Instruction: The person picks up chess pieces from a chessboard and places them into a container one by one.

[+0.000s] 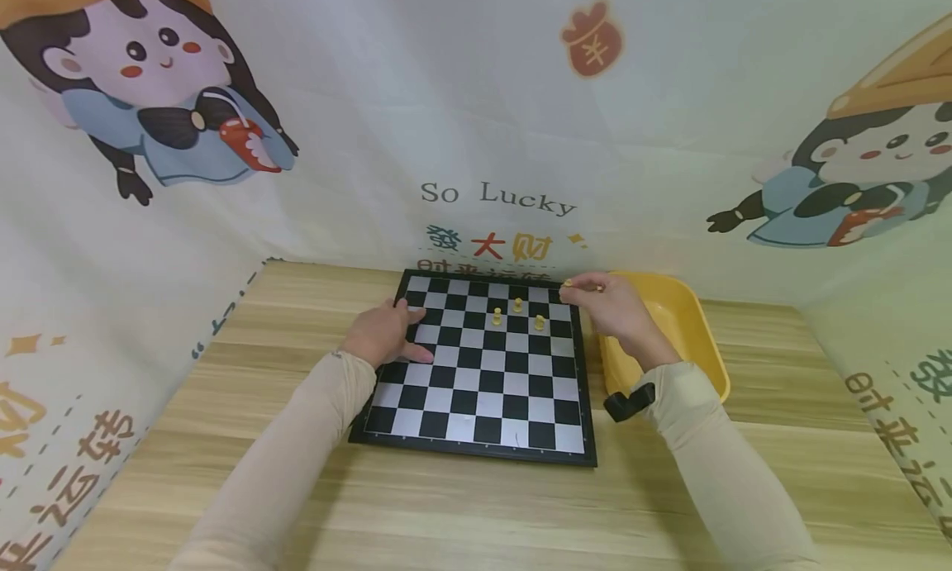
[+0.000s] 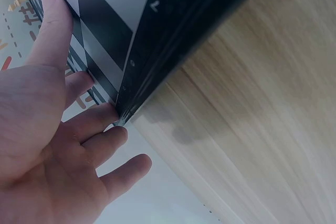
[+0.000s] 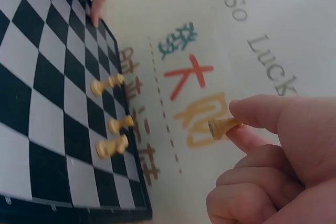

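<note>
A black-and-white chessboard (image 1: 476, 381) lies on the table. My left hand (image 1: 379, 331) rests at its left edge, fingers spread, with the thumb and some fingertips over the squares; its palm shows in the left wrist view. My right hand (image 1: 621, 306) is over the far right corner of the board, pinching a small pale yellow chess piece (image 3: 223, 128) between thumb and index finger. The other fingers of that hand are curled in. Three more yellow chess pieces stand on far squares: one on the left (image 1: 497, 316), one farther back (image 1: 517, 305) and one on the right (image 1: 539, 322).
To the right of the board sits a yellow plastic tray (image 1: 706, 340), partly covered by my right hand and forearm. The wooden table (image 1: 283, 323) ends at a printed cloth (image 1: 357, 158) hanging behind and at both sides.
</note>
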A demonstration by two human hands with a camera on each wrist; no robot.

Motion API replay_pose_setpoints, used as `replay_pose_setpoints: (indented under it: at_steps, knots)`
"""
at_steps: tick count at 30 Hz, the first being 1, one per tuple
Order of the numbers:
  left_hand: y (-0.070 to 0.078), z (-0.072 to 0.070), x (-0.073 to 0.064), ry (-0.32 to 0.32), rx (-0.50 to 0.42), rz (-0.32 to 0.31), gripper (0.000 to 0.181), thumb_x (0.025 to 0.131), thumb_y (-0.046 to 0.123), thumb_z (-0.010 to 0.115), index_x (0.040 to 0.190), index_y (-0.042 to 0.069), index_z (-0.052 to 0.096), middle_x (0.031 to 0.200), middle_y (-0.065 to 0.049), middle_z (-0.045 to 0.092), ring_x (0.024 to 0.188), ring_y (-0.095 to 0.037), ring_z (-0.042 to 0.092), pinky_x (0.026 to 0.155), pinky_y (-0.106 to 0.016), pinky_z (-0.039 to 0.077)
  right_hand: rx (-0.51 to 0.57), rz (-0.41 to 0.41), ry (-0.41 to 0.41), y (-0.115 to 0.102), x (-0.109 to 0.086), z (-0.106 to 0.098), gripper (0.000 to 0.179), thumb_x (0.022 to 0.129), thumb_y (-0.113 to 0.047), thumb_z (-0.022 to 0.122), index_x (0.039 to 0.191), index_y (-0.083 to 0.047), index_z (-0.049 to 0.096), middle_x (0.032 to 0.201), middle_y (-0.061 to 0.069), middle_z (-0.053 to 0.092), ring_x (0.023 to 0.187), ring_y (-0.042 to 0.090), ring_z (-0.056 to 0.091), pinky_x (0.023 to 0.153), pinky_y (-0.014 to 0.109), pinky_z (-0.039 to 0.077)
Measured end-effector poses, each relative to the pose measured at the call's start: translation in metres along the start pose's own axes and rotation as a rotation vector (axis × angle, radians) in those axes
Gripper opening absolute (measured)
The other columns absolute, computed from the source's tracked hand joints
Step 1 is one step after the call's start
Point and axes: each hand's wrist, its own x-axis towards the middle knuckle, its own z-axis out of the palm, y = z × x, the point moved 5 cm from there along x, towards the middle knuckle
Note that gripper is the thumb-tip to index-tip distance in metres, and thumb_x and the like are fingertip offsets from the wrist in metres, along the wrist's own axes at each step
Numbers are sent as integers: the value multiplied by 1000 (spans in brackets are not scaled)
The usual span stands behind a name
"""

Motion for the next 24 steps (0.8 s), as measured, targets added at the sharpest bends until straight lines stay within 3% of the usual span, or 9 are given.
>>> replay_pose_setpoints:
  at_steps: [2, 5, 8, 12, 16, 19, 24]
  knots:
    - [0, 0, 0, 1, 4, 1, 92, 83, 63, 71, 156, 15, 42, 161, -28, 36, 146, -47, 41, 114, -54, 45, 8, 18, 3, 5, 0, -6, 44, 97, -40, 65, 131, -12, 66, 93, 0, 67, 54, 11, 38, 52, 23, 34]
    - [1, 0, -1, 4, 8, 7, 92, 82, 63, 71, 156, 15, 43, 161, -28, 37, 146, -46, 41, 114, -54, 46, 0, 43, 8, 13, 1, -15, 45, 97, -41, 65, 132, -12, 65, 66, -8, 48, 46, 9, 34, 48, 22, 33]
    - [2, 1, -1, 0, 3, 6, 92, 82, 63, 72, 156, 15, 43, 161, -28, 36, 146, -46, 41, 114, -54, 45, -27, 41, 23, 21, 2, -25, 46, 97, -41, 66, 132, -10, 65, 76, -7, 55, 49, 9, 38, 50, 23, 41]
    - [4, 1, 0, 0, 1, 6, 91, 82, 62, 72, 156, 16, 44, 161, -28, 36, 147, -46, 40, 114, -54, 45, -51, 18, 37, 29, 4, -39, 48, 98, -39, 65, 131, -4, 65, 96, -2, 61, 51, 6, 38, 51, 22, 41]
    - [4, 1, 2, 5, 9, 17, 91, 82, 63, 71, 155, 15, 44, 161, -27, 37, 148, -46, 39, 114, -55, 45, -61, 42, 37, 38, 6, -52, 47, 100, -39, 62, 131, -4, 62, 74, -11, 52, 49, 5, 33, 49, 21, 34]
    - [3, 0, 2, 5, 9, 12, 92, 82, 63, 72, 155, 16, 44, 161, -27, 36, 148, -47, 38, 114, -55, 45, -37, 77, 41, 44, 10, -59, 48, 101, -38, 61, 134, -4, 60, 70, -19, 52, 46, 4, 30, 48, 22, 33]
    - [0, 0, 2, -2, 8, 1, 92, 82, 62, 72, 156, 16, 43, 162, -27, 35, 149, -47, 36, 114, -55, 45, 5, 125, 46, 51, 16, -65, 53, 102, -36, 59, 143, -3, 53, 61, -19, 55, 43, 5, 29, 48, 24, 34]
